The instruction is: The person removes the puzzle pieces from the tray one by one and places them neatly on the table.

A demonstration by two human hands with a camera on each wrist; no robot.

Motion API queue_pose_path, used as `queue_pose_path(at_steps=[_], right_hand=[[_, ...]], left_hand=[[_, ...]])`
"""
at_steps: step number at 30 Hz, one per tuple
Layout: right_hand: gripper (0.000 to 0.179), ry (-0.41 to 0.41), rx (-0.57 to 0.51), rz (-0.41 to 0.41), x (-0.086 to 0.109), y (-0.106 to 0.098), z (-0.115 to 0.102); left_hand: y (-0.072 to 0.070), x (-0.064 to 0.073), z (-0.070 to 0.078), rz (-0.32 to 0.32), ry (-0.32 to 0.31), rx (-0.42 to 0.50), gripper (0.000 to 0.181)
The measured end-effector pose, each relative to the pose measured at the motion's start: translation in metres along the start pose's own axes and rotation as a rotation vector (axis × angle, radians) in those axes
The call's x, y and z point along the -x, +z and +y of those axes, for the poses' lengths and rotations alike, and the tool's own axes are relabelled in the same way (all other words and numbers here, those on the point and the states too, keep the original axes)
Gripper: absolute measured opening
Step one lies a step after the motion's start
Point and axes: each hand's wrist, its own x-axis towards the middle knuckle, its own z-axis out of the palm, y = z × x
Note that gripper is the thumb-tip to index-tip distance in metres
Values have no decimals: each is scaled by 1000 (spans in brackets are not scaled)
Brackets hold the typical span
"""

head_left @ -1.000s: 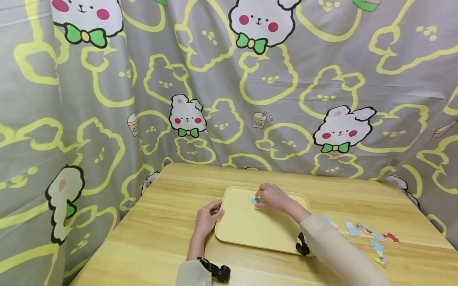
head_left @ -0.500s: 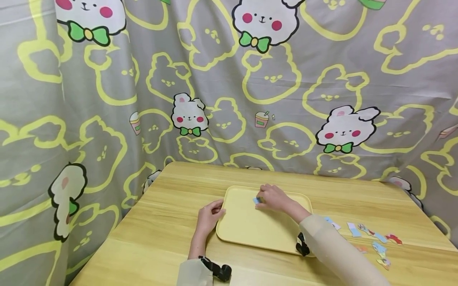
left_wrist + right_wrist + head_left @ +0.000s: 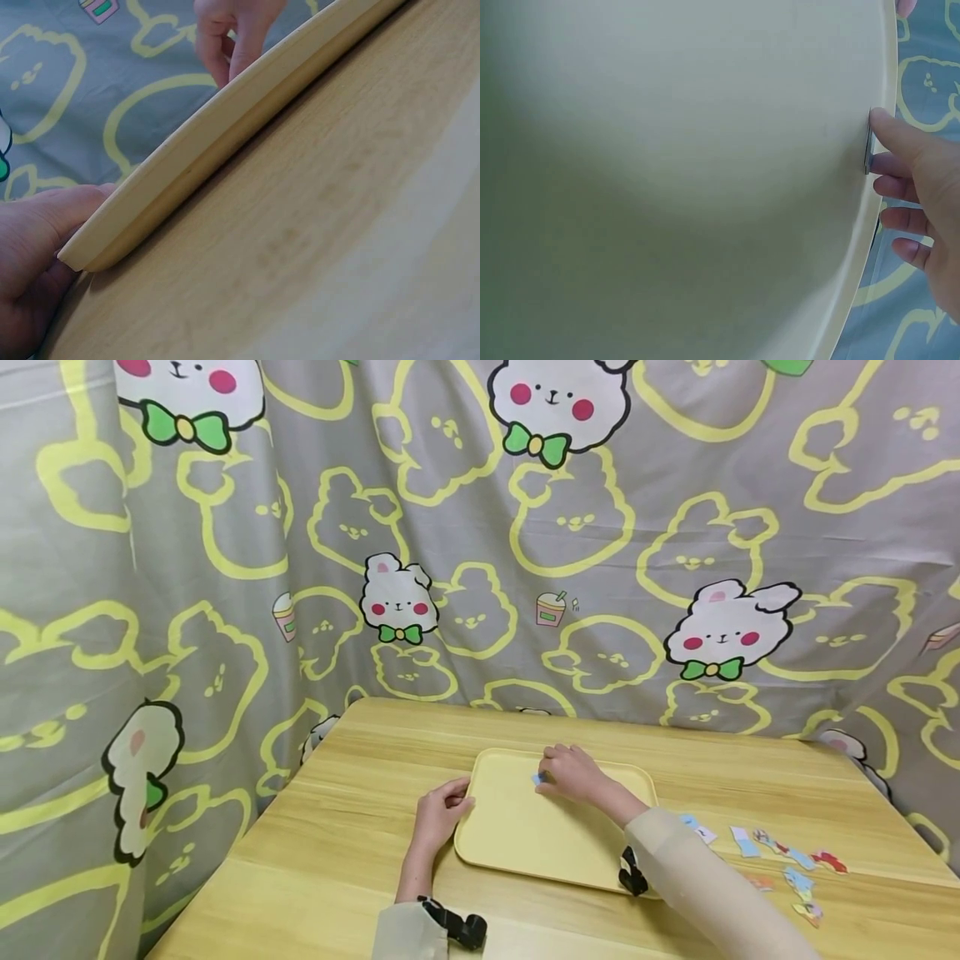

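A pale yellow tray lies on the wooden table. At its left rim my left hand grips the edge, thumb and fingers against it; in the left wrist view part of this hand shows at the tray's end. Over the tray's far half my right hand pinches a small light-blue puzzle piece. Seen edge-on in the right wrist view, the thin piece stands between thumb and fingertip, close over the tray near its rim. The other fingers are loosely bent.
Several colourful puzzle pieces lie scattered on the table right of the tray, some close to the right sleeve. A patterned grey curtain hangs behind the table's far edge and at the sides.
The head view has shifted slightly. My right hand turns a little over the puzzle piece, so less of the blue shows. The left hand stays at the tray's rim.
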Motion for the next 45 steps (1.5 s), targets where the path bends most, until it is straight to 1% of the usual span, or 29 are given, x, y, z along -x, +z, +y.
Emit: queue_pose_path(at_steps=[7,14,24,30,36,45], right_hand=[[23,-21,16,71,-1,3,1],[20,4,-16,52,-4,4,-1],[15,-2,-32,36,-5,3,-2],[18,-37,12,86,-4,4,0],[22,-49,45,93,-4,6,1],[20,-59,51,116,-4,7,3]], left_hand=[[0,-1,-1,-2,24,-17,35],[0,0,1,-9,12,-2,36],[0,1,3,-5,12,13,36],[0,1,2,-8,6,21,36],[0,1,2,-9,4,22,36],[-1,0,2,-1,11,15,35]])
